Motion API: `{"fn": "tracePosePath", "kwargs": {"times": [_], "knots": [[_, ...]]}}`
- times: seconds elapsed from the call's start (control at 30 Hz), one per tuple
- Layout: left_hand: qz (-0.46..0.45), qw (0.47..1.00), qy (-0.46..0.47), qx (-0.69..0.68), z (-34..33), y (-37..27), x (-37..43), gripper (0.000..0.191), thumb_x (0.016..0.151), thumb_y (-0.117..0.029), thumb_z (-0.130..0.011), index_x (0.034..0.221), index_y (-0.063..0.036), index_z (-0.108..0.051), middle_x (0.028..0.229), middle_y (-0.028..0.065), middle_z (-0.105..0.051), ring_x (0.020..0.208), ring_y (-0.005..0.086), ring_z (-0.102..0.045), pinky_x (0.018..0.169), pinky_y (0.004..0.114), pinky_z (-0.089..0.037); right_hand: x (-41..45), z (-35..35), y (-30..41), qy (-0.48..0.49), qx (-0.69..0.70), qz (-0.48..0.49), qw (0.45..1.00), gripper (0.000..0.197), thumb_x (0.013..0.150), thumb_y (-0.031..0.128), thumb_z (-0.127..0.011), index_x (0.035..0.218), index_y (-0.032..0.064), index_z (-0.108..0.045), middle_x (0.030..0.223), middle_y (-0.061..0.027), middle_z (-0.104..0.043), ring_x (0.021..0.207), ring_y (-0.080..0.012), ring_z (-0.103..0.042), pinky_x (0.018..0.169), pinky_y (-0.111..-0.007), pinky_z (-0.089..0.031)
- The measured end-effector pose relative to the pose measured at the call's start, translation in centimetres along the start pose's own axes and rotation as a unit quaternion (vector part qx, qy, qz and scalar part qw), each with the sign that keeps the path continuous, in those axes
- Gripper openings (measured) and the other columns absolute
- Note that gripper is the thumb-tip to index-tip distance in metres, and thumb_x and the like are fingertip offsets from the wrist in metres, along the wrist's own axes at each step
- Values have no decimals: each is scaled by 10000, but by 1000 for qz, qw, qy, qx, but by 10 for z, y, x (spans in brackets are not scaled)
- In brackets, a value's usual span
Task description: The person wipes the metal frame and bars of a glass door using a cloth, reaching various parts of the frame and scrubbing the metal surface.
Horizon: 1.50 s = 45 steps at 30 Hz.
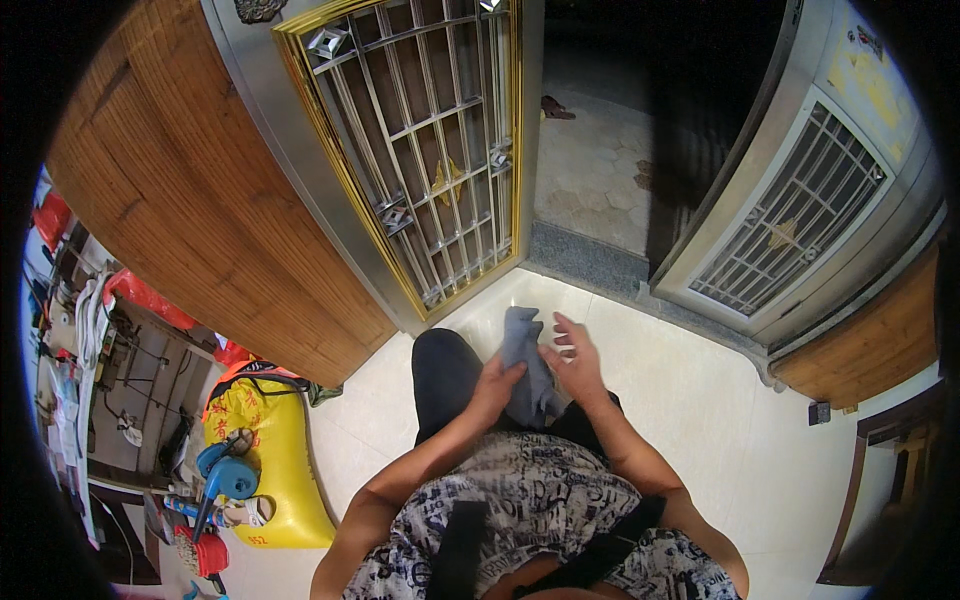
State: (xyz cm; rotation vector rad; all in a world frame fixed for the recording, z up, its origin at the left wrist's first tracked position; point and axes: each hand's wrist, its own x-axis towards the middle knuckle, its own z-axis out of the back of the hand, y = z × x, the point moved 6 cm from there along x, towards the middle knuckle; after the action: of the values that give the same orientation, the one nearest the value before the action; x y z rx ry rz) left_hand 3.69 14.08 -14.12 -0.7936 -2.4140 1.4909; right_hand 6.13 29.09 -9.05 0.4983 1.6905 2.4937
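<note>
A limp piece of grey fabric (528, 367), shaped somewhat like a sock, stands up before my lap. My left hand (498, 385) grips its left side, with the thumb laid across the front. Along the right side is my right hand (576, 361), its fingers spread apart. Its thumb is at the cloth's edge, and whether it touches cannot be told. Under the cloth, my dark trousers (447, 382) show, with the left knee raised. The lower end of the fabric hangs close to my patterned shirt (540, 465).
Ahead are a metal grille door (450, 172), a stone threshold (585, 251) and a second metal door (780, 232). A wooden door panel (225, 195) flanks the left. On the left floor, a yellow sack (289, 465) bears a blue blower (232, 478); a red brush (206, 551) lies nearby.
</note>
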Motion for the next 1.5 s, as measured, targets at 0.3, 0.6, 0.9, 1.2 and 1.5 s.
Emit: {"fn": "tracePosePath", "kwargs": {"times": [0.3,0.6,0.9,1.2,1.5], "knots": [[-1,953,117,280,12,25,2,515,894,-112,-600,1346,-16,-373,1186,94,-537,1069,181,-506,944,336,-404,-2,-56,-27,80,137,-10,987,561,838,164,-667,1327,1,-447,1222,-116,-547,1105,-207,-526,948,-314,-411],[-249,861,-90,434,79,-125,-3,298,793,-62,-639,1081,-15,-582,970,89,-523,837,181,-553,706,295,-485,35,-60,-32,36,358,-213,908,434,838,21,-624,1257,25,-512,1052,-37,-612,913,-125,-577,783,-270,-476],[-502,635,-382,445,146,-391,2,439,866,-180,-644,1241,-22,-479,1150,128,-434,1040,248,-504,896,361,-437,161,-36,136,71,281,41,956,584,766,61,-699,1305,26,-477,1139,-46,-577,1028,-134,-537,919,-288,-425],[-481,647,-408,429,124,-505,60,720,851,-500,-628,1290,22,-396,1246,198,-445,1125,299,-509,937,389,-416,240,-60,300,23,21,375,926,570,770,45,-631,1315,60,-467,1115,-107,-557,1014,-217,-558,904,-302,-427],[-455,596,-499,435,111,-514,76,756,805,-653,-568,1181,-5,-469,995,212,-633,957,346,-615,836,407,-465,303,-101,356,-127,-210,486,839,523,720,30,-600,1231,111,-524,1009,-108,-522,947,-312,-567,758,-429,-495]]}}
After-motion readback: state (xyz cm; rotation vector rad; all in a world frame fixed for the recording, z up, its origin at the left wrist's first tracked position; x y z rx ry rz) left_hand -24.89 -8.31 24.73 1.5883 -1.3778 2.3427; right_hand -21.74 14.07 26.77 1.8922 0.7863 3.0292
